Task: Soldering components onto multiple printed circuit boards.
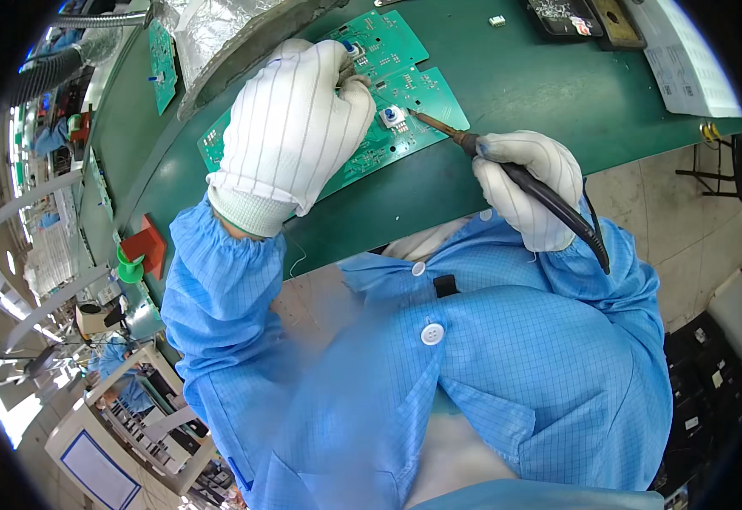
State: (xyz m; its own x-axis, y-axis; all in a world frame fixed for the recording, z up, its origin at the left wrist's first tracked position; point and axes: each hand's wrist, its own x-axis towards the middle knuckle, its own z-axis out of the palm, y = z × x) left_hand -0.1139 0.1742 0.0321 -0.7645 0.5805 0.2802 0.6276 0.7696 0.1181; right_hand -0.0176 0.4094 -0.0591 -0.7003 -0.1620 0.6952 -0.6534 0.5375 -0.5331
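A green circuit board panel [422,93] lies on the green bench. On it sits a white component with a blue centre [392,116]. My right hand [534,183], in a white glove, is wrapped round the black handle of a soldering iron [549,197]. The iron's tip points left and ends right beside that component; whether it touches is too small to tell. My left hand [298,123], in a striped white glove, is closed over the board's left part. Its fingertips pinch a thin solder wire [295,248], whose loose tail hangs below the cuff.
A foil-covered piece with a grey rim [218,42] stands close beyond my left hand. Another circuit board [162,66] is left of it. Dark trays [562,17] and a white paper sheet [681,64] lie at the far right. A red stand [147,246] is by the left edge.
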